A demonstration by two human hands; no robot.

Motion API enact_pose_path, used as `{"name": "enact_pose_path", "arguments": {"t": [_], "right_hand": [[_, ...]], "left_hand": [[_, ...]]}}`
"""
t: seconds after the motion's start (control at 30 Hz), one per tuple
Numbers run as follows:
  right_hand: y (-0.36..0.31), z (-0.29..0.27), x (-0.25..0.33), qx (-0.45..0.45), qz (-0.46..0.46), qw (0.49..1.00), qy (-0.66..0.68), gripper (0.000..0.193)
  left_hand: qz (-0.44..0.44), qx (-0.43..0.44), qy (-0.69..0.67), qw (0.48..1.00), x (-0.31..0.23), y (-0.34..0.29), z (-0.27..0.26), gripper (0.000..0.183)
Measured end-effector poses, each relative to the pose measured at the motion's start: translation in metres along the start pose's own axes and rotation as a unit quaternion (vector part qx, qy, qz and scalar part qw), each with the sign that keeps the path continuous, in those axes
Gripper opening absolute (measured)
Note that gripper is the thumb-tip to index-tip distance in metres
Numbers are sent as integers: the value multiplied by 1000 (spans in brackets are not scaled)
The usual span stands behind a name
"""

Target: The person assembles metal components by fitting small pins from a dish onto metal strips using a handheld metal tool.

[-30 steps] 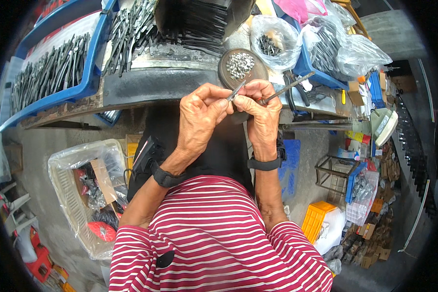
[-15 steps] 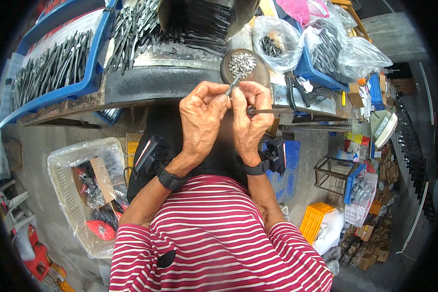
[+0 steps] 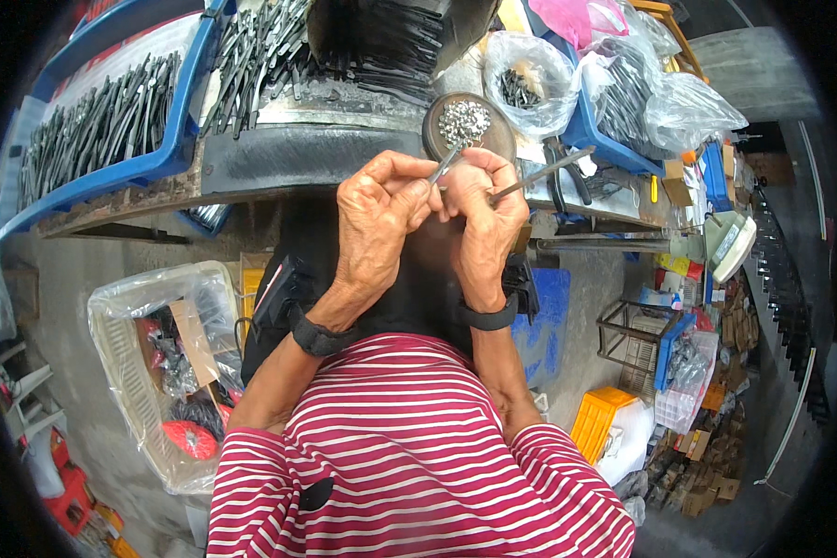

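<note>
My left hand (image 3: 379, 212) pinches a slim dark metal piece (image 3: 445, 165) between thumb and fingertips, its far end slanting up toward a round brown dish (image 3: 501, 138). Small silvery parts (image 3: 463, 122) lie heaped in that dish. Close beside it, my right hand (image 3: 485, 219) is closed around a thin metal rod-like tool (image 3: 553, 173), whose shaft sticks out up and to the right. The tool's other end is hidden in the palm. Its fingertips are near the left hand's; whether they also touch the slim piece I cannot tell.
Piles of long dark metal pieces (image 3: 256, 70) cover the bench behind. A blue crate (image 3: 179, 139) of similar pieces stands left. To the right are a clear bag (image 3: 558, 112), black-handled pliers (image 3: 558, 181) and another blue crate (image 3: 623, 153). A plastic-lined basket (image 3: 126, 381) sits on the floor.
The rod-like tool in my right hand has swung from pointing level right to pointing up and right. The right hand has turned and its fingertips have shifted slightly; the left still holds the slim piece.
</note>
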State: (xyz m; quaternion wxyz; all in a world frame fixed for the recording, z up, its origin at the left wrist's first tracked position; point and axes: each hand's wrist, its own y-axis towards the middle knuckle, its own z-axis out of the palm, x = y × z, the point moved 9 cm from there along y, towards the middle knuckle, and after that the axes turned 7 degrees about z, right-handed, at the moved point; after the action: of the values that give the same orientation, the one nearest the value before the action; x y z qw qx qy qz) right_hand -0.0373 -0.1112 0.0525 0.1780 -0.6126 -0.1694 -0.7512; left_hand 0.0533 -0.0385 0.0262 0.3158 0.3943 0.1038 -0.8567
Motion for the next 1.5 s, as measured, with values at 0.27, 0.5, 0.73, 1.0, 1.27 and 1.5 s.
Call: {"name": "enact_pose_path", "arguments": {"t": [0.27,0.5,0.73,1.0,1.27,1.5], "right_hand": [[-5,10,3,5,-20,997,-73,15],[-5,14,8,-15,-75,975,-208,7],[-5,20,14,-31,-187,923,-335,11],[-1,32,16,-22,-216,894,-391,15],[6,22,-2,53,-61,966,-245,22],[0,19,-8,69,33,989,-130,19]], "left_hand": [[6,-20,20,1000,-4,0,-2,12],[9,-31,47,998,-4,0,-4,11],[10,-22,58,998,1,-2,-3,9],[19,-21,95,995,-9,2,-4,8],[76,-63,189,977,-55,21,-34,14],[243,-151,480,829,-125,51,-68,25]]}}
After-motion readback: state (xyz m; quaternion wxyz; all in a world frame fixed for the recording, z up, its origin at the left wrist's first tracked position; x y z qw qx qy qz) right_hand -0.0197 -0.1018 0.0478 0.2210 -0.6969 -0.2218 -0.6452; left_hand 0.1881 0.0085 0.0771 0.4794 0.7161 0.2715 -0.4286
